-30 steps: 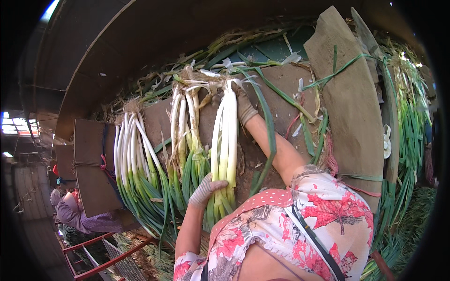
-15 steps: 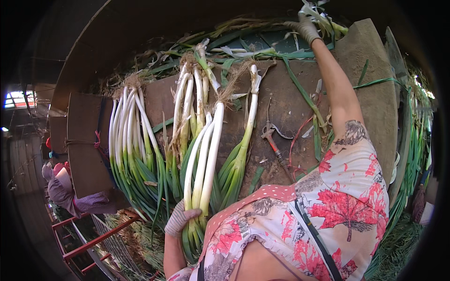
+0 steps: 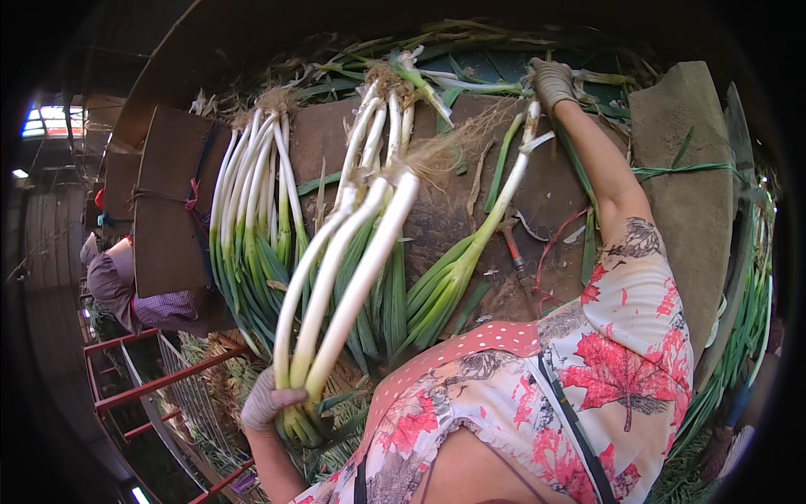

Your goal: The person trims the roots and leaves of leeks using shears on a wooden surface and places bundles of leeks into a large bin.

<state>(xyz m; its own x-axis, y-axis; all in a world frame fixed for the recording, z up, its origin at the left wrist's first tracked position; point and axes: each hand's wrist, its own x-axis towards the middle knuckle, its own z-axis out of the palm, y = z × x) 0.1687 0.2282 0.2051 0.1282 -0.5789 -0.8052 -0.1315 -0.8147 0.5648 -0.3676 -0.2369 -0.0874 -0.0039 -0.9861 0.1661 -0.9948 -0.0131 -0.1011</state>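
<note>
My left hand (image 3: 270,399), in a pale glove, is closed round the green lower stems of several long green onions (image 3: 346,286). Their white shanks slant up over the board, roots pointing away from me. Stretched to the far side, my gloved right hand (image 3: 552,84) is closed at the root end of a single green onion (image 3: 504,202); its fingertips are partly hidden. That onion slants down to the left, its green leaves (image 3: 435,298) spread on the board. A bunch of green onions (image 3: 252,202) lies at the left, and more onions (image 3: 382,134) lie in the middle.
A brown board (image 3: 323,134) forms the work surface. A red-handled tool (image 3: 514,248) lies on it, beside a red cord (image 3: 561,252). Leaf scraps (image 3: 470,84) line the far edge. At the left are a red metal frame (image 3: 159,391) and another person (image 3: 126,281).
My left hand has moved left and towards me with its onions. My right hand has left the peelings at the far edge, and the single onion's root end has swung right.
</note>
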